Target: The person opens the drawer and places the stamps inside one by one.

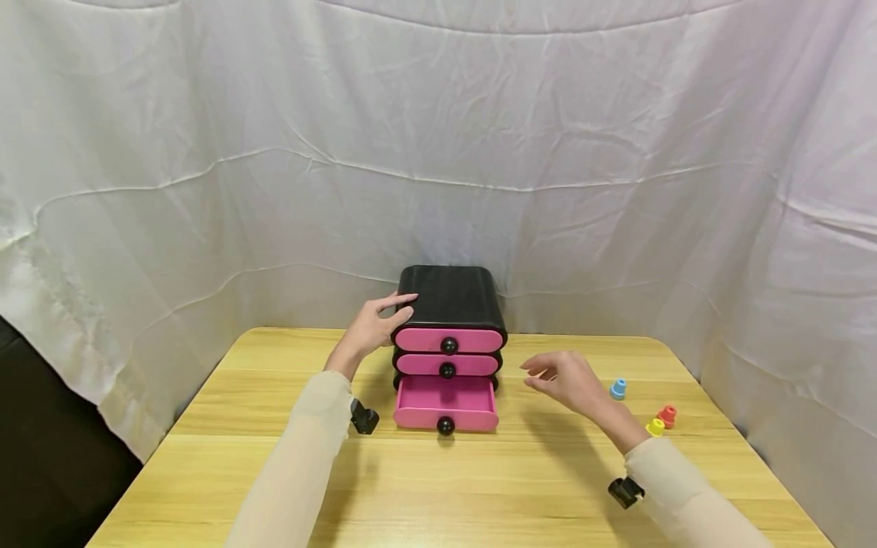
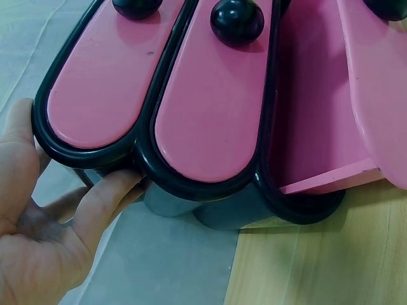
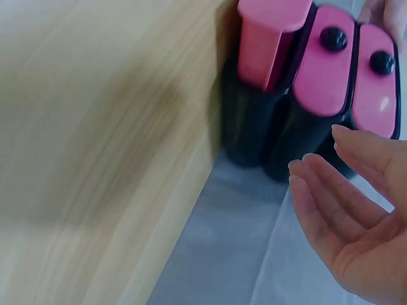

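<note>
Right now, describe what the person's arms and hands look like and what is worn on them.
Both arms wear long, close-fitting cream sleeves reaching the wrists. A small black camera is strapped under the left wrist, another under the right. The left hand and right hand are bare: no gloves.

Light wood-grain table (image 1: 479, 487), rounded corners. On it: black drawer unit (image 1: 448, 304) w/ pink fronts at back centre, bottom drawer (image 1: 445, 407) pulled out. Right side: blue peg (image 1: 618, 389), orange peg (image 1: 667, 415), yellow peg (image 1: 655, 427), close together.

No text, label, brand, number or sign can be read anywhere; none is borne by the drawer chest (image 1: 448, 304) or the things around it.
</note>
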